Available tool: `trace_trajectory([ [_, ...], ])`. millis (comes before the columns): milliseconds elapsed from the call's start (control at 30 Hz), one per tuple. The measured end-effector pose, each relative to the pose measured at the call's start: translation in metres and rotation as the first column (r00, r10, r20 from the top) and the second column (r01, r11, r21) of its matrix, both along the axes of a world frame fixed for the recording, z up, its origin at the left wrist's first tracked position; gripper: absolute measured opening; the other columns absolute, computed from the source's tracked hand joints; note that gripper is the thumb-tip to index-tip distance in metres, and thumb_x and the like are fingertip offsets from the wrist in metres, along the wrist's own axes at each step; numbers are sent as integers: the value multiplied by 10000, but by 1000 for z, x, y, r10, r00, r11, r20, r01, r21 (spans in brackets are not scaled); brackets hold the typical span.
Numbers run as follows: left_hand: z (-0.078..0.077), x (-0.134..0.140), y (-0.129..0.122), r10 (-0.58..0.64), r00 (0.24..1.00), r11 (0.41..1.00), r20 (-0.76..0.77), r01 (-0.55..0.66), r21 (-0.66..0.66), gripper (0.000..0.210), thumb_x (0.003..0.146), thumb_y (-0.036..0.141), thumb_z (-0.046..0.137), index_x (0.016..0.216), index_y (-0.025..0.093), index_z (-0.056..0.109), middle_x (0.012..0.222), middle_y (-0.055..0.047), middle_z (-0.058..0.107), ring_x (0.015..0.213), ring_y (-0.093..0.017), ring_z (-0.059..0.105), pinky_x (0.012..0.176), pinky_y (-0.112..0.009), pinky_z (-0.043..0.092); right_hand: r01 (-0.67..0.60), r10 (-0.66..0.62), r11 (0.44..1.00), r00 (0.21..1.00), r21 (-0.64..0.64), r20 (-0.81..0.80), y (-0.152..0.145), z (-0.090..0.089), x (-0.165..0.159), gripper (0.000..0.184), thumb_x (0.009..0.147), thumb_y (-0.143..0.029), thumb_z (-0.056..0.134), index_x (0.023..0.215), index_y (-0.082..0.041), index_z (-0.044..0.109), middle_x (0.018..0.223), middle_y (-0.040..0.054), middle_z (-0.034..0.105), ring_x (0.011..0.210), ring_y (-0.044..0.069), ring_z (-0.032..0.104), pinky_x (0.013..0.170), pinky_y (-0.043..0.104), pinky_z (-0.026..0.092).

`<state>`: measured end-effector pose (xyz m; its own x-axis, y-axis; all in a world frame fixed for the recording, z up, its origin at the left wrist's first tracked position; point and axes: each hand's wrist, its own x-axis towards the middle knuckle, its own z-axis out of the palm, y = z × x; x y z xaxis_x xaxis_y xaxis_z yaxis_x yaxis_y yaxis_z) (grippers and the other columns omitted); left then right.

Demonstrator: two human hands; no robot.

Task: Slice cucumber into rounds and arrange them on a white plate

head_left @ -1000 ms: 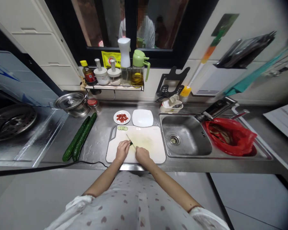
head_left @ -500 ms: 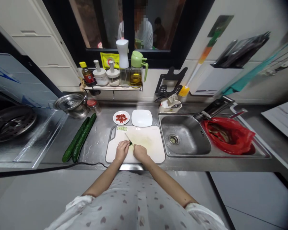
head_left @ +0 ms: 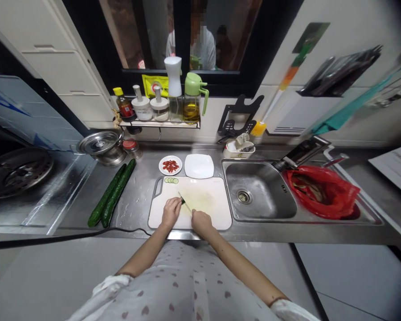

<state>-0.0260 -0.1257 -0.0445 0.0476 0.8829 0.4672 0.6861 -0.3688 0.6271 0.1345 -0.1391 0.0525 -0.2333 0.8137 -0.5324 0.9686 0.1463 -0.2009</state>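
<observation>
My left hand is closed on a short dark green piece of cucumber, mostly hidden under the fingers, above the white cutting board. My right hand grips a knife whose thin blade points up and left, right beside the cucumber piece. Several pale cucumber slices lie in a row at the board's upper left corner. Behind the board are a small plate of chopped red pieces and a white rectangular plate. Two whole cucumbers rest on the counter to the left.
The steel sink adjoins the board on the right, with a red plastic bag beyond it. A lidded pot and a small jar stand back left. A condiment rack hangs on the wall. A black cord crosses the counter's front edge.
My right hand has moved down and to the right with the knife, drawing the blade back along the cucumber piece. My left hand stays almost in place. The view has shifted slightly.
</observation>
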Motion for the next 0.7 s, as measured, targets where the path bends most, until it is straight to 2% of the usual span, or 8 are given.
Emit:
trace_trajectory([
  [433,1,0,0,1,1000,1000,-10,-1,18,226,907,233,466,1044,197,641,998,-74,670,973,-182,593,863,-362,494,-7,10,998,999,59,-50,26,1,-20,320,860,-105,370,1113,-138,564,1028,135,676,1004,197,622,795,281,442],
  [700,1,1,1,8,1000,1000,-12,-8,23,237,912,248,453,1051,201,639,996,-79,669,970,-194,596,854,-381,500,-10,15,996,998,85,-55,25,1,-19,311,865,-107,371,1106,-134,564,1002,141,679,991,217,631,773,293,447],
])
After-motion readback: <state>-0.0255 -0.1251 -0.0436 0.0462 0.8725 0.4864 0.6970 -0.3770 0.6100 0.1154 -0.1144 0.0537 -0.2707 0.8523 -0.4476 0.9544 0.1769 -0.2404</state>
